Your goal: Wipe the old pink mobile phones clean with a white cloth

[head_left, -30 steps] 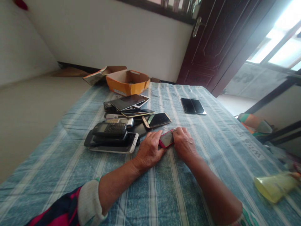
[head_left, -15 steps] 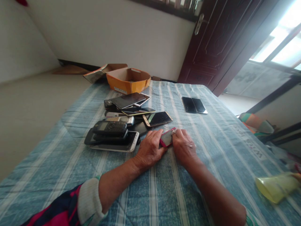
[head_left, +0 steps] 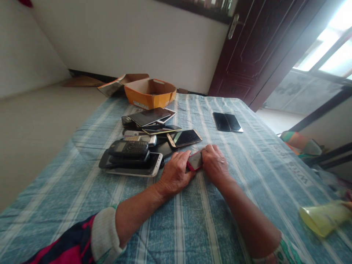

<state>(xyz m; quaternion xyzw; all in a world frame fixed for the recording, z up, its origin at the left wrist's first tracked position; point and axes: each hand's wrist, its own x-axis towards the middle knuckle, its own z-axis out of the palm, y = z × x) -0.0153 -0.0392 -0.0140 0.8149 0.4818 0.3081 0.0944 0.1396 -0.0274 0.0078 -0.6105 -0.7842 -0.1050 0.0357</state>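
A small phone with a red-pink edge [head_left: 195,161] lies low over the striped cloth, between my two hands. My left hand [head_left: 176,172] grips its left end, thumb below and fingers above. Around its right end my right hand [head_left: 215,162] is closed, a ring on one finger. Just beyond is a gold-framed phone [head_left: 184,138] with a dark screen. To the left of my left hand a black keypad phone [head_left: 128,148] rests on other phones, above a white-framed phone [head_left: 156,165]. Farther back a dark tablet-like phone [head_left: 150,116] tops another loose pile.
An open orange cardboard box [head_left: 150,99] stands at the table's far edge. Two dark phones [head_left: 222,121] lie side by side at the right back. A yellow translucent object [head_left: 320,219] is at the right edge of the striped tablecloth [head_left: 264,190].
My right hand has shifted slightly up around the phone's right end, and its forearm has moved a little. My left hand keeps its grip.
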